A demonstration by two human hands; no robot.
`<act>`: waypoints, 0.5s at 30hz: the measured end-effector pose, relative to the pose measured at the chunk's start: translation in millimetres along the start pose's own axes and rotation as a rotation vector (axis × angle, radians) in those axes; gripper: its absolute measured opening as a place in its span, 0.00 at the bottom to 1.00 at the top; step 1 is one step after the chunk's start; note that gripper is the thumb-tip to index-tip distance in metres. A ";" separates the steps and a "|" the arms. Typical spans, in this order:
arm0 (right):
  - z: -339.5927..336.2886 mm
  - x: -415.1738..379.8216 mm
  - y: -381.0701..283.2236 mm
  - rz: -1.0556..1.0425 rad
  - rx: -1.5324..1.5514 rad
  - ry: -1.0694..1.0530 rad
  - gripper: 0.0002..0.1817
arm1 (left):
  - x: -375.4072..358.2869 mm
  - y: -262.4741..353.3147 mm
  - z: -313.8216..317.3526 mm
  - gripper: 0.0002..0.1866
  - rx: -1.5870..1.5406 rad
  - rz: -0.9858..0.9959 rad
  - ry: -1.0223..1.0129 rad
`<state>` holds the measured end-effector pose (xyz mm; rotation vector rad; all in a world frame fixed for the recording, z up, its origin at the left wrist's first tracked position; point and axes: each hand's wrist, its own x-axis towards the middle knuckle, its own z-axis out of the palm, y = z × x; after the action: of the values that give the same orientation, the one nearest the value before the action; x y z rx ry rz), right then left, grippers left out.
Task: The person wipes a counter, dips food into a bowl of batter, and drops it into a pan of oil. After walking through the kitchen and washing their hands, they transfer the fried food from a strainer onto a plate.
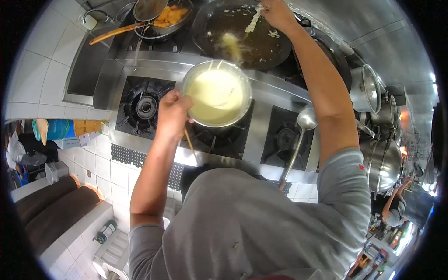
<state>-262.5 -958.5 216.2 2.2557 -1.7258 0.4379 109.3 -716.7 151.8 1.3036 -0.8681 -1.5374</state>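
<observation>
My left hand (pixel 174 112) grips the rim of a metal bowl (pixel 248 86) filled with pale yellow batter (pixel 214 93). A thin wooden stick (pixel 191 142) pokes out below that hand. Over a large dark pan of oil (pixel 212 28), my right hand (pixel 278 15) pinches a long batter-coated strip (pixel 253 21), which hangs down toward the oil. Bits of fried batter float in the pan, and a yellowish batter patch (pixel 230 41) shows near its middle.
At the upper left, a wooden-handled strainer (pixel 114 33) lies across a bowl holding orange fried pieces (pixel 170 16). Gas burners (pixel 146 107) line the stove before me. A long ladle (pixel 306 119) leans at the right, near stacked pots (pixel 366 88). Another person (pixel 396 210) stands far right.
</observation>
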 end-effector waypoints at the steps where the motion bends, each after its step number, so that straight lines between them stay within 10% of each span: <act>1: 11.1 -1.5 1.4 -0.008 -0.043 -0.057 0.09 | -3.6 -3.0 -7.4 0.02 -0.016 -0.020 0.006; 15: 64.1 -100.1 -13.8 -0.174 0.109 -0.137 0.18 | 6.1 -104.2 -33.0 0.03 -0.059 -0.102 0.006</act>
<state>-269.0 -891.1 117.5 2.5423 -1.5836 0.3546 121.0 -686.0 47.4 1.3262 -0.7571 -1.6256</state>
